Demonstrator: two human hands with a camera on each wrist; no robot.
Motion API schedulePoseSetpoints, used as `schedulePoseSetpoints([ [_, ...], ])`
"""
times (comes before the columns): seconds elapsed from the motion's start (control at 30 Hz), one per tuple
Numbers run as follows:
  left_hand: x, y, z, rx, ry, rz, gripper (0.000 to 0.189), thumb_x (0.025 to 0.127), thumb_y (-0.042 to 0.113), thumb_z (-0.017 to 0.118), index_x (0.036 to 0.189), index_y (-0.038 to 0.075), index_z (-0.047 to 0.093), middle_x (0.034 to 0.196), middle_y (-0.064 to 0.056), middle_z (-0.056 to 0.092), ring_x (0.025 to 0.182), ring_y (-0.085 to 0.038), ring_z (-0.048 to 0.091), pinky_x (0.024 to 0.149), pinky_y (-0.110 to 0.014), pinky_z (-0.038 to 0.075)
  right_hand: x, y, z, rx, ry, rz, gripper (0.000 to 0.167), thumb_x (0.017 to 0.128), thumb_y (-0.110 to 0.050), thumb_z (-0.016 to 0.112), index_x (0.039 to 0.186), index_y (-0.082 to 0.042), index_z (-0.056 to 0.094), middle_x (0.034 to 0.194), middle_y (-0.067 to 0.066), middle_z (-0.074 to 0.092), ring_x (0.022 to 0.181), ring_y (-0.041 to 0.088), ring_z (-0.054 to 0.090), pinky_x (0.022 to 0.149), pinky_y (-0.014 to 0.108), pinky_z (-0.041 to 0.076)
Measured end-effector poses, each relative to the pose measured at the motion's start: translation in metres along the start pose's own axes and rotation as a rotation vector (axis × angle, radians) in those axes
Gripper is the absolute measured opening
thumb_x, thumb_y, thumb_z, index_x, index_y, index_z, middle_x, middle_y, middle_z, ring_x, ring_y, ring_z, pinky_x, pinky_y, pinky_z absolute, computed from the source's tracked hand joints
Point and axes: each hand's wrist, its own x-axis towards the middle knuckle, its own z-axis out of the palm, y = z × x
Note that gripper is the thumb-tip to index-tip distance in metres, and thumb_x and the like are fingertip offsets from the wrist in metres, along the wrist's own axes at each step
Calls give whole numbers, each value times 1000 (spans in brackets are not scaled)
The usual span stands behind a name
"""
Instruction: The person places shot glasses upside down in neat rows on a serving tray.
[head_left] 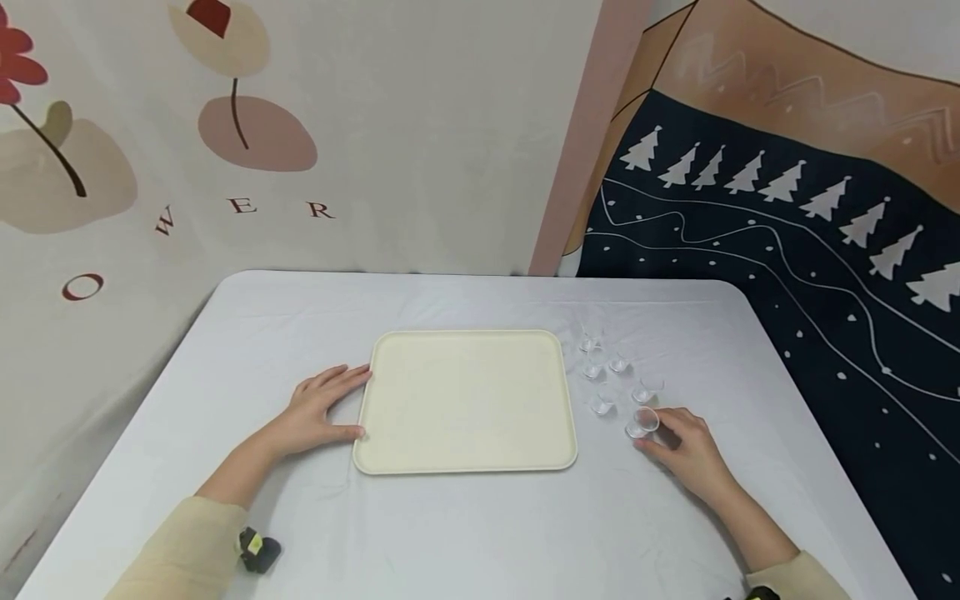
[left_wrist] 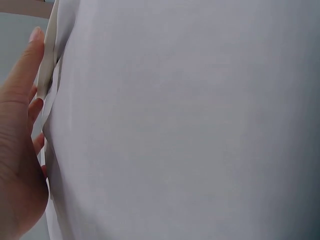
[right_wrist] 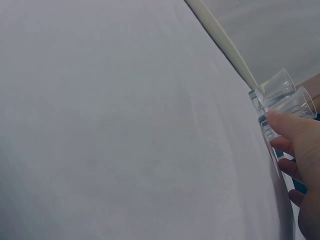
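A cream rectangular tray point(head_left: 465, 402) lies on the white table. At its left edge, my left hand point(head_left: 315, 415) rests with fingers and thumb spread, the fingertips touching the rim. In the left wrist view that hand point(left_wrist: 19, 135) shows at the left, beside the thin tray edge. To the right of the tray, my right hand point(head_left: 692, 454) holds a small clear shot glass point(head_left: 643, 422) between thumb and fingers. The right wrist view has the thumb against this glass point(right_wrist: 295, 106), with another clear glass point(right_wrist: 278, 87) just behind it.
Several more clear glasses, among them one near the back point(head_left: 591, 342) and one closer point(head_left: 602, 404), stand in a loose cluster right of the tray. A white cloth point(head_left: 465, 533) covers the table. Printed curtains point(head_left: 420, 150) hang behind it.
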Motion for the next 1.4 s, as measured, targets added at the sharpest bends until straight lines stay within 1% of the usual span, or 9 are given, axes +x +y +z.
schedulePoseSetpoints([
  [0.27, 0, 3, -4, -3, -21, -15, 96, 71, 57, 76, 148, 14, 37, 153, -7, 31, 139, -39, 18, 104, -65, 8, -1, -3, 1, 6, -44, 111, 34, 74, -12, 82, 103, -2, 67, 104, 16, 63, 99, 36, 54, 82, 51, 44],
  [0.47, 0, 8, -7, -7, -37, -25, 100, 68, 58, 77, 147, 11, 38, 153, -8, 32, 139, -39, 19, 103, -64, 10, -1, -7, -1, 9, -60, 132, 33, 73, -11, 82, 102, -3, 67, 104, 16, 63, 99, 36, 54, 81, 52, 46],
  [0.7, 1, 9, -8, -20, -55, -37, 103, 66, 59, 78, 147, 11, 37, 153, -9, 30, 139, -39, 18, 103, -63, 10, 1, -15, -4, 17, -45, 106, 30, 73, -10, 83, 99, -6, 67, 101, 13, 65, 96, 33, 56, 78, 49, 46],
  [0.87, 1, 11, -9, -38, -56, -49, 103, 65, 54, 81, 147, 9, 38, 153, -10, 31, 138, -39, 18, 104, -62, 9, 3, -22, -8, 43, -52, 103, 31, 73, -11, 83, 99, -8, 67, 100, 10, 65, 97, 32, 56, 80, 52, 45],
  [0.93, 2, 12, -8, -37, -53, -52, 102, 64, 53, 82, 146, 9, 39, 153, -10, 32, 138, -39, 19, 104, -62, 9, 4, -26, -10, 53, -51, 101, 30, 73, -11, 82, 99, -9, 67, 99, 8, 65, 96, 31, 55, 80, 52, 44],
  [1.13, 2, 13, -9, -64, -51, -60, 101, 65, 50, 83, 146, 8, 39, 153, -11, 32, 138, -40, 18, 104, -63, 8, 12, -39, -12, 67, -25, 65, 28, 73, -7, 82, 96, -10, 67, 90, 0, 60, 87, 21, 50, 76, 43, 41],
  [1.23, 2, 15, -9, -77, -48, -67, 101, 64, 48, 83, 145, 8, 40, 152, -11, 32, 138, -41, 18, 105, -64, 8, 17, -45, -11, 82, -7, 40, 29, 71, -4, 82, 94, -11, 66, 85, -1, 58, 85, 21, 48, 76, 38, 38],
  [1.4, 2, 15, -8, -94, -38, -79, 102, 62, 47, 85, 145, 8, 40, 152, -12, 32, 138, -41, 18, 105, -64, 7, 27, -53, -8, 108, 34, -33, 33, 69, -1, 82, 94, -13, 65, 82, -1, 56, 81, 21, 48, 74, 32, 36],
])
